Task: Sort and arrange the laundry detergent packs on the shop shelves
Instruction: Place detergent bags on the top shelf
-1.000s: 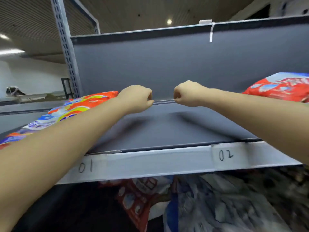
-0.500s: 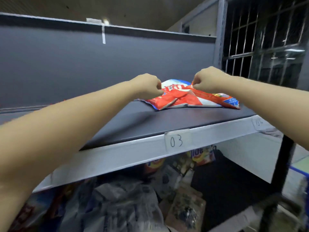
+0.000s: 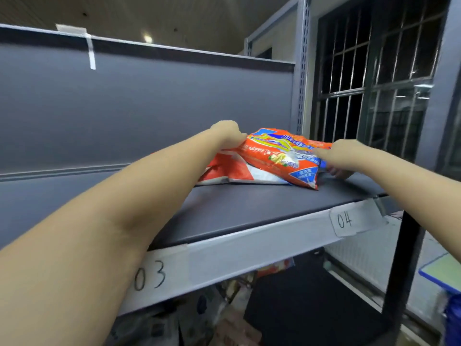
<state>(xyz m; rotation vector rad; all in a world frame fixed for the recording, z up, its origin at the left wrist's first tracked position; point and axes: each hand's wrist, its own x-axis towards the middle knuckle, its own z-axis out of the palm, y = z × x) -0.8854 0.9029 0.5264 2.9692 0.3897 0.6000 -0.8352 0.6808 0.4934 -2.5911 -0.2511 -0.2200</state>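
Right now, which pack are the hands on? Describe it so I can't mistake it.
On the grey shelf, above the handwritten 04 label, two packs lie stacked. It is the top orange pack, held by the left hand and right hand; the red-and-white pack lies beneath.

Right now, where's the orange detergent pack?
In the head view it lies on the grey shelf toward its right end, above the 04 label, atop a red-and-white pack, held between the left hand and right hand.
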